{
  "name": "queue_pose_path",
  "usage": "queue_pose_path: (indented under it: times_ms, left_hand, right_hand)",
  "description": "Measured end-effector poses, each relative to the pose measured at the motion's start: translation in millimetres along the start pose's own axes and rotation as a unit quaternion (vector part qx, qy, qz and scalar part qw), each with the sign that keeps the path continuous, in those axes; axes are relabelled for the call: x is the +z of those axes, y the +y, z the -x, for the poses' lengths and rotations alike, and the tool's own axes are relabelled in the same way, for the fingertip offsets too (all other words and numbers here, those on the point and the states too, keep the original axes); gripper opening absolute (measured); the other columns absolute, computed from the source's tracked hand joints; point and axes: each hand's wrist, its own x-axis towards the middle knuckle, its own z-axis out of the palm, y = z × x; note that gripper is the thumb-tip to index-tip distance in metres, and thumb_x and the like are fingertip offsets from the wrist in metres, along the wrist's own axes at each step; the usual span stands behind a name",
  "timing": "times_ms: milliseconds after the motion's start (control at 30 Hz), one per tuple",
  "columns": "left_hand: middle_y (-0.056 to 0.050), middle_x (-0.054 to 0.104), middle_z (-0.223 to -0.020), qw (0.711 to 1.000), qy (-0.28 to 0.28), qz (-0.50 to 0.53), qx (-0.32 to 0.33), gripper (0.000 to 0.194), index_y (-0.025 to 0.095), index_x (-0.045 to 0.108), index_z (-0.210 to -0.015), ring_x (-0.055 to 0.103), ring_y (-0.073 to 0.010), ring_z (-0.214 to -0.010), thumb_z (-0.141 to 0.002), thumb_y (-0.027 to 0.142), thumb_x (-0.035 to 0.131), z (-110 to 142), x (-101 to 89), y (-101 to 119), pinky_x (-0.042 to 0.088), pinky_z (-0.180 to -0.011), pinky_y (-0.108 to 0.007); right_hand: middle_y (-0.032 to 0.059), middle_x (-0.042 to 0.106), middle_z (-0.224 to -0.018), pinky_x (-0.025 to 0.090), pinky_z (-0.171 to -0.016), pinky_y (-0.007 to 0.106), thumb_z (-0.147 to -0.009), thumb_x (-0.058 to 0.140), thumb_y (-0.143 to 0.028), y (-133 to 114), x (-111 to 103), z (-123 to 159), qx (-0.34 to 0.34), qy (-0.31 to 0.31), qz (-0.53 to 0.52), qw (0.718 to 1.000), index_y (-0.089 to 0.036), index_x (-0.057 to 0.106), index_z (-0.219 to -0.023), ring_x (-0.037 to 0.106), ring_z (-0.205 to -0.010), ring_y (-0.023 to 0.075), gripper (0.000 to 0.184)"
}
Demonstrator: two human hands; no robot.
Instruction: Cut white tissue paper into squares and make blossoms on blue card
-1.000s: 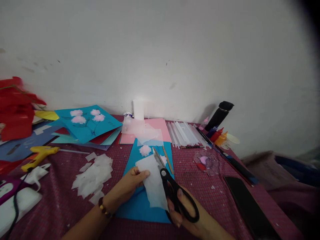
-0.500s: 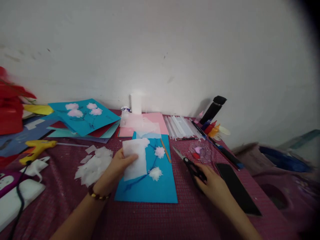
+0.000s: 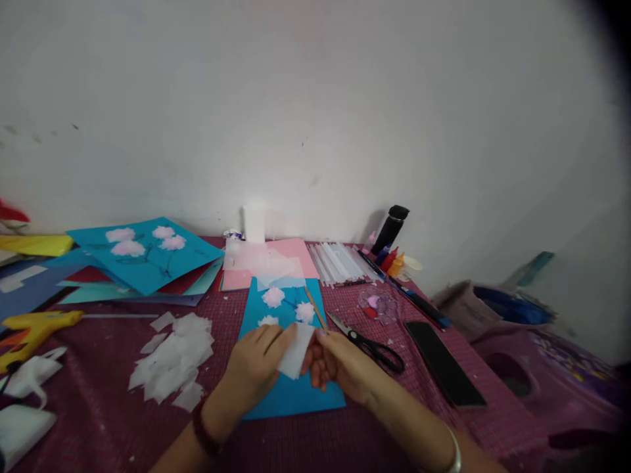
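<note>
A small folded piece of white tissue paper (image 3: pixel 296 351) is held between my two hands, above a blue sheet (image 3: pixel 305 397) with pale pink paper flowers (image 3: pixel 273 297) on it. My left hand (image 3: pixel 259 361) grips the paper's left side, thumb on top. At its upper right edge, my right hand (image 3: pixel 340 364) pinches the paper, with the lower fingers curled beneath. Black-handled scissors (image 3: pixel 369 345) lie on the table just right of the blue sheet. A brown pencil-like stick (image 3: pixel 315 306) rests along the sheet's right edge. Part of the sheet is hidden by my hands.
To the left lie a heap of white paper squares (image 3: pixel 175 358), a yellow glue gun (image 3: pixel 37 332) and a finished blue flower picture (image 3: pixel 148 253). Glue sticks (image 3: pixel 340 263), paint bottles (image 3: pixel 394 263), a clear palette (image 3: pixel 378 307) and a black phone-like slab (image 3: pixel 444 364) are on the right.
My right hand has put the scissors down on the table and moved left to the paper. The tissue paper, earlier a larger flat piece in my left hand, is now folded smaller between both hands.
</note>
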Motion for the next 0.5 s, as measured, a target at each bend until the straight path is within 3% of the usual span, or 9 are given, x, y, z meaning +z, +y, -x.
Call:
queue_pose_path:
  times_ms: [133, 267, 500]
  left_hand:
    - [-0.013, 0.067, -0.089, 1.000, 0.019, 0.012, -0.001, 0.044, 0.009, 0.055, -0.118, 0.063, -0.0245, -0.079, -0.075, 0.001, 0.049, -1.5, 2.1, 2.9, 0.056, -0.068, -0.037]
    - [-0.015, 0.067, -0.096, 0.997, 0.040, 0.042, -0.049, 0.042, 0.009, 0.054, -0.119, 0.063, -0.0254, -0.087, -0.078, 0.003, 0.050, -0.8, 5.9, 3.0, 0.057, -0.075, -0.039]
    - [-0.013, 0.067, -0.093, 0.993, 0.027, 0.093, -0.064, 0.045, 0.012, 0.054, -0.119, 0.064, -0.0249, -0.084, -0.075, 0.003, 0.048, -1.3, 6.4, 8.9, 0.056, -0.070, -0.038]
  right_hand:
    - [-0.0048, 0.057, -0.049, 0.039, -0.037, 0.017, -0.065, 0.076, -0.056, -2.8, 9.8, -14.9, -0.027, -0.006, -0.037, 0.999, -0.016, 0.058, -0.079, 0.052, -0.038, 0.0080, 0.046]
    - [-0.0019, 0.062, -0.055, 0.046, -0.044, 0.018, -0.068, 0.075, -0.053, -2.7, 6.4, -13.4, -0.062, -0.021, -0.096, 0.993, -0.015, 0.059, -0.076, 0.057, -0.045, 0.0088, 0.041]
    - [-0.0049, 0.058, -0.050, 0.042, -0.040, 0.017, -0.069, 0.077, -0.045, 9.1, 7.3, -21.4, -0.070, 0.037, -0.088, 0.993, -0.016, 0.060, -0.073, 0.051, -0.038, 0.0065, 0.034]
